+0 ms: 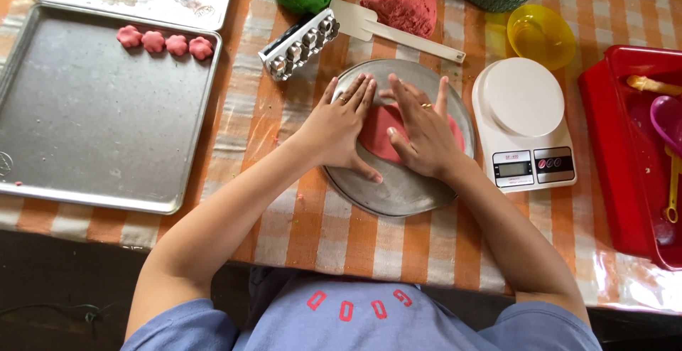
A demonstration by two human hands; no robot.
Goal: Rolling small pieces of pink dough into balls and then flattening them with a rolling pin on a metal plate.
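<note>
Both hands lie flat with fingers spread, left hand (pixel 344 125) and right hand (pixel 420 129) side by side, pressing a flattened piece of pink dough (pixel 379 135) on a round grey metal plate (pixel 401 191) in the middle of the bench. Just beyond the fingertips lie a silver metal mould bar (pixel 299 44) and a white plastic scraper (pixel 391 30). A white digital kitchen scale (pixel 523 122) stands just right of the plate. A grey baking tray (pixel 92 131) with four pink flower-shaped pieces (pixel 165 41) sits well to the left.
</note>
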